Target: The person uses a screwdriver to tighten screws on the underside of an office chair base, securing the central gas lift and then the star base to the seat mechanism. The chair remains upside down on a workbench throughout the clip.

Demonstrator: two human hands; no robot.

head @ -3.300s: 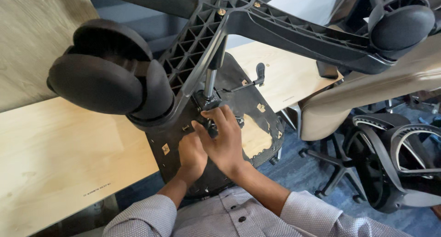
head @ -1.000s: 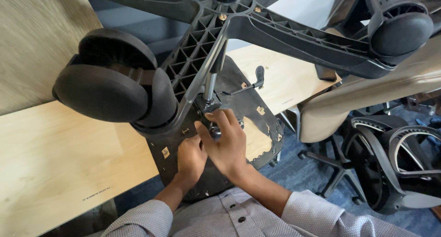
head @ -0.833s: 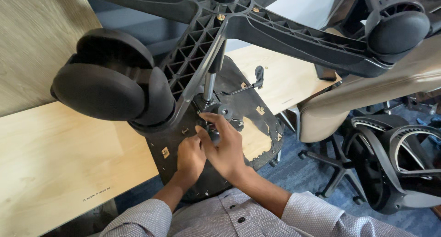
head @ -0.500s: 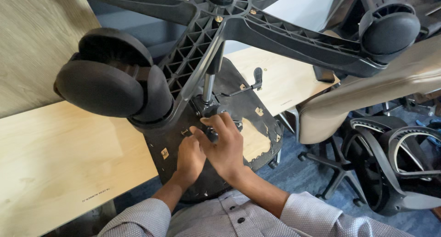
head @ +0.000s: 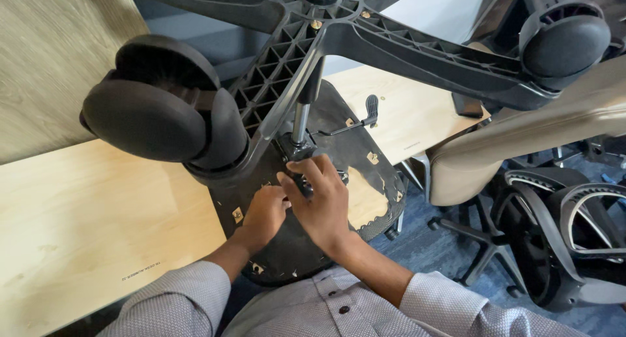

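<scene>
My right hand (head: 323, 200) grips the black knob (head: 305, 185) on the upturned seat underside (head: 365, 180) overhanging the table edge (head: 417, 151), left hand (head: 262, 214) flat beside it, caster (head: 163, 112) crowding overhead.

At centre frame, both hands work on the black underside of an upturned chair seat (head: 293, 245) lying on the pale wooden bench (head: 98, 219). The right hand (head: 323, 203) curls over the mechanism at the gas cylinder (head: 300, 118); the left hand (head: 262, 216) presses the seat beside it. A large caster (head: 156, 108) fills the upper left
</scene>
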